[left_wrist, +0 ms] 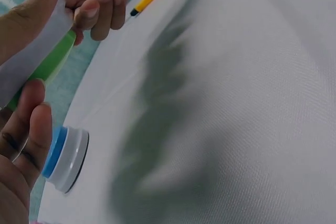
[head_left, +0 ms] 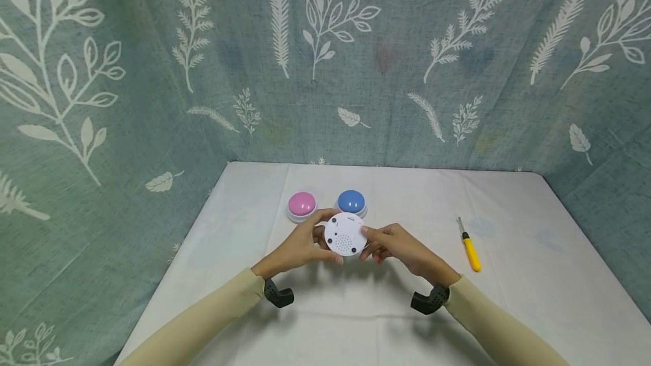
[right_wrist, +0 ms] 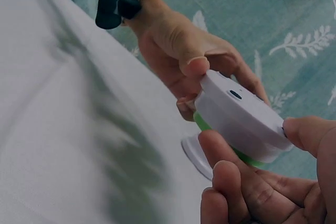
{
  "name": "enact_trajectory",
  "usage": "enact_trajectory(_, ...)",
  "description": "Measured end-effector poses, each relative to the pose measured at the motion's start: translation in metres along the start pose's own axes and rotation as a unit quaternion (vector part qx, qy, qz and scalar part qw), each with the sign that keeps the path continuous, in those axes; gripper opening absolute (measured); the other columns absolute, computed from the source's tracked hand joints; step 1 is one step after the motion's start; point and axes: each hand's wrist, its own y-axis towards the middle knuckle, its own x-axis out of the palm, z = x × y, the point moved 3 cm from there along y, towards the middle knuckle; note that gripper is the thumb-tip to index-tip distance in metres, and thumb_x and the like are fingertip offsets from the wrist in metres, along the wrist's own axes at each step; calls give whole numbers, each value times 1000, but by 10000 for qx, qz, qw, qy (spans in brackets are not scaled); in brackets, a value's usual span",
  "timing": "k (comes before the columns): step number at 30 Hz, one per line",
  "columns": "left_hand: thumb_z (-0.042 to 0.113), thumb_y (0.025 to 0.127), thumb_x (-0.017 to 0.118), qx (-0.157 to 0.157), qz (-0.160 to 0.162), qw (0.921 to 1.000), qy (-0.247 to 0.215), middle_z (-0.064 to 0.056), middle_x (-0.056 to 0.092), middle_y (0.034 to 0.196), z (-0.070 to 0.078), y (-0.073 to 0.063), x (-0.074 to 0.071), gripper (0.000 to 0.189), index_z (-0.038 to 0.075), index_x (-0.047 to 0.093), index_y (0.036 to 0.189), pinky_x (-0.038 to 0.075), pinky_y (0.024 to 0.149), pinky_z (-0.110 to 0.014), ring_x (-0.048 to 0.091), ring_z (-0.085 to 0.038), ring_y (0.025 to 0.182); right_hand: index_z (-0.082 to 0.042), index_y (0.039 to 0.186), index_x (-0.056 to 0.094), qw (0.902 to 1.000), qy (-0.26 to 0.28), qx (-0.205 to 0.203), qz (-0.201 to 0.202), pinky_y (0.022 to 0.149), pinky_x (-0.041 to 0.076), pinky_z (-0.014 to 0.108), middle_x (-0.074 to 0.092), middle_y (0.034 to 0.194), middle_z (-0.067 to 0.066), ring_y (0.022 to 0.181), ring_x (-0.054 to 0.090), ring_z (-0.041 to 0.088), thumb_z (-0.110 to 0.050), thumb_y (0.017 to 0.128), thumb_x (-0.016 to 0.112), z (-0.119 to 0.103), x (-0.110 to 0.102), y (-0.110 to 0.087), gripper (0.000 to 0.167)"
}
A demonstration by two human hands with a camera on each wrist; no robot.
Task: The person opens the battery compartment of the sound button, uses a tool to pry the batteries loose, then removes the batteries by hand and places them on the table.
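Observation:
Both hands hold a round white push button with a green dome (head_left: 346,236) above the table, its white underside turned up towards the head camera. That underside carries small dark spots and a cluster of pinholes. My left hand (head_left: 305,245) grips it by the left side, thumb and fingers around its edge. From the right, my right hand (head_left: 404,246) pinches the rim, thumb on the underside and fingers beneath. In the left wrist view the green dome (left_wrist: 55,59) faces down; the right wrist view shows only a green strip (right_wrist: 202,121) under the white body.
Behind the hands stand a pink push button (head_left: 302,204) and a blue push button (head_left: 351,201) on white bases. A screwdriver with a yellow handle (head_left: 471,253) lies to the right on the white tablecloth (head_left: 524,230). A leaf-patterned curtain (head_left: 376,106) hangs behind.

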Motion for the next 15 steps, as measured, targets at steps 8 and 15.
enact_trajectory(8, 16, 72, 96, -29, 58, 9999, -137, -4, 63, 130, 0, 0, -1, 97, 21, 42, 152, 53, 74, -28, 62, -21, 84, 2, 105, 76, 9997, 227, 39, -100, 74, 53, 37, 77, 93, 14, 70, 60, 16, -50, 105, 54, 1, 1, 0, 57)
enact_trajectory(15, 18, 77, 94, -76, 145, 9997, -197, -2, 57, 138, -3, 0, -2, 88, 19, 47, 151, 53, 75, -26, 64, -20, 95, 1, 114, 74, 9998, -166, -16, -73, 75, 55, 38, 76, 97, 13, 73, 64, 20, -51, 104, 57, 2, -3, 0, 56)
